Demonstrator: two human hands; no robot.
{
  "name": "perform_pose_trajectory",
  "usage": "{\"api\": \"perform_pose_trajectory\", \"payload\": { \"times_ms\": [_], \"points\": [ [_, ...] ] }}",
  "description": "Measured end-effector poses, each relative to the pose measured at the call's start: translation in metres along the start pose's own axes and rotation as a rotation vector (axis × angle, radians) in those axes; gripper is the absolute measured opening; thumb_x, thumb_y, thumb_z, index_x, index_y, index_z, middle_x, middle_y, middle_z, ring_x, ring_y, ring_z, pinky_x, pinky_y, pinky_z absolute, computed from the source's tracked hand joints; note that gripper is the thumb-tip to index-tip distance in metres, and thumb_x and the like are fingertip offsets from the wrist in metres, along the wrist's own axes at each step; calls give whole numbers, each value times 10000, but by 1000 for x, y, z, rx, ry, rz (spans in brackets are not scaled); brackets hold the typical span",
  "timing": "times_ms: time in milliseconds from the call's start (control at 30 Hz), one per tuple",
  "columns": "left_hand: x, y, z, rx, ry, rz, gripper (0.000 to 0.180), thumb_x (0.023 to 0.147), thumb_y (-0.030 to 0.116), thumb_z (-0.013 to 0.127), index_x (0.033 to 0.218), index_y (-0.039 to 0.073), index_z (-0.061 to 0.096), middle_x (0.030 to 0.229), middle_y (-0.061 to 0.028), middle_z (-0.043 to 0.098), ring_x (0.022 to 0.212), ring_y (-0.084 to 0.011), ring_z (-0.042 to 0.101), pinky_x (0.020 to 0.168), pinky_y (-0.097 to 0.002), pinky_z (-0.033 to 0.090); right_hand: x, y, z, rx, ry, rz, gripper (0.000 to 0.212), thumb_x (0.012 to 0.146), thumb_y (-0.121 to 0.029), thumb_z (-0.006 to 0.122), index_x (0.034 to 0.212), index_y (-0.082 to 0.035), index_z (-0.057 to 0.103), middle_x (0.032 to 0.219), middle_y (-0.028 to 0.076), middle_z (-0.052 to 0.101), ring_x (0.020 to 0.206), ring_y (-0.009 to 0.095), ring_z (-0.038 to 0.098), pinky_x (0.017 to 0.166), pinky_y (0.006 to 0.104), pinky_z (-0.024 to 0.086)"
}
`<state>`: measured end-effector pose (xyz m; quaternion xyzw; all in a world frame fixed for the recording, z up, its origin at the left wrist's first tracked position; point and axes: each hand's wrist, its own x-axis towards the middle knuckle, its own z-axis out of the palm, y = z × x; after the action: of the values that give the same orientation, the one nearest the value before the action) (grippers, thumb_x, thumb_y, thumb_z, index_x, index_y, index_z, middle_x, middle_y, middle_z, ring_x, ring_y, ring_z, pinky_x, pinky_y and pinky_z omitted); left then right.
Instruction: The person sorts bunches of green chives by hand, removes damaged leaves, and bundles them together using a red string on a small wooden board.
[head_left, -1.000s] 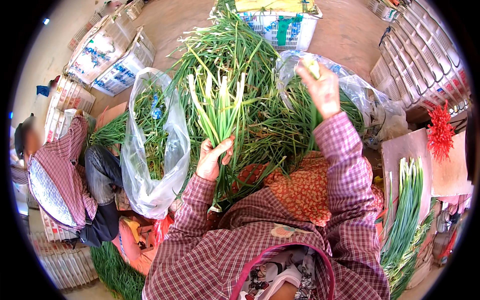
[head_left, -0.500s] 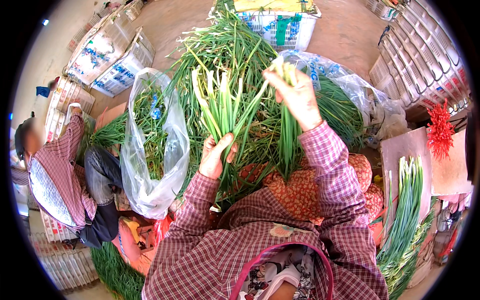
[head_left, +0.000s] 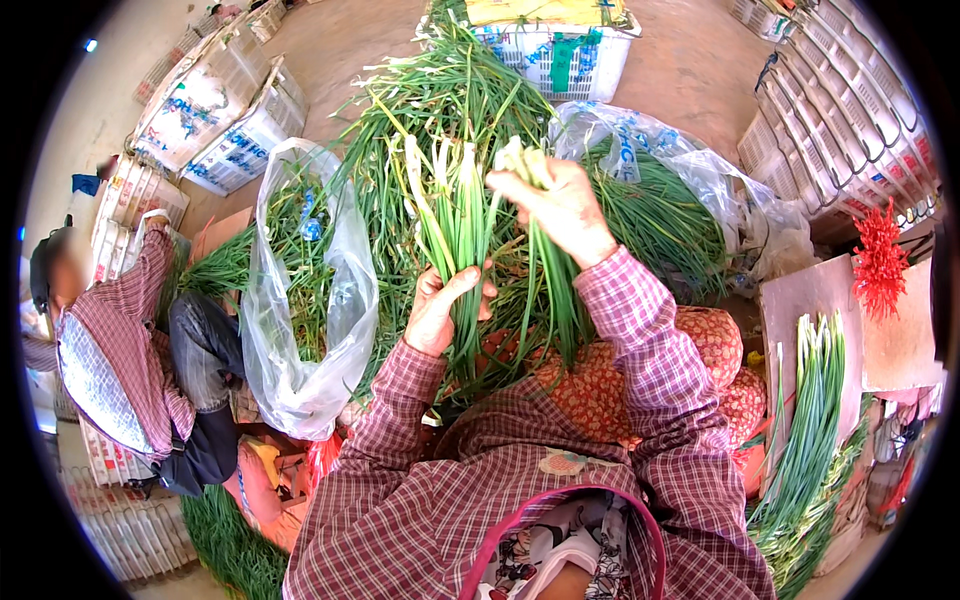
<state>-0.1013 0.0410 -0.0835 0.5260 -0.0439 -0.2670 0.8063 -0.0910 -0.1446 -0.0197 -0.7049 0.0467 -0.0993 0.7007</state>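
Observation:
My left hand [head_left: 440,312] is closed round a loose bunch of green onions [head_left: 460,215], their pale ends pointing up and away from me. To its right, my right hand [head_left: 562,208] pinches a second, smaller bunch near its pale ends, and its green leaves [head_left: 553,295] hang below the fingers. The two bunches are close together, side by side. Beneath and beyond both hands spreads a big heap of green onions [head_left: 455,95], mixed with yellowed leaves. My fingertips on the right are partly hidden by the stems.
Clear plastic bags [head_left: 340,375] with greens flank the heap. A sorted bundle of green onions [head_left: 815,400] lies on a board at my right, beside red ties [head_left: 878,265]. White crates [head_left: 560,70] stand ahead and along both sides. Another person [head_left: 125,340] sits at the left.
My right hand has moved left and slightly down with its bunch, closer to the one in my left hand. The left hand has shifted slightly right, and its bunch stands closer together.

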Motion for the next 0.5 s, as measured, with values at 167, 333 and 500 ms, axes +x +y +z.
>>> {"api": "perform_pose_trajectory", "payload": {
  "times_ms": [167,333,500],
  "points": [
    [1,6,-19,35,7,4,332,782,236,622,1011,0,576,816,-125,637,608,-209,624,501,-286,481,9,-20,-75,-63,463,-157,203,796,-291,619,903,-119,618,728,-15,579,602,56,490,518,207,385],
    [2,3,-22,63,10,-14,326,771,237,634,989,0,583,781,-117,627,589,-198,616,487,-278,466,3,-38,-120,-63,474,-333,167,840,-205,553,942,-74,548,740,15,587,631,86,558,527,218,440],
    [1,1,-13,67,-42,-59,283,759,206,645,944,-3,596,727,-102,619,531,-184,591,465,-271,454,5,-16,-35,-280,64,-126,260,737,-289,686,895,-93,624,850,28,630,755,106,579,693,247,472]
  ]
}}
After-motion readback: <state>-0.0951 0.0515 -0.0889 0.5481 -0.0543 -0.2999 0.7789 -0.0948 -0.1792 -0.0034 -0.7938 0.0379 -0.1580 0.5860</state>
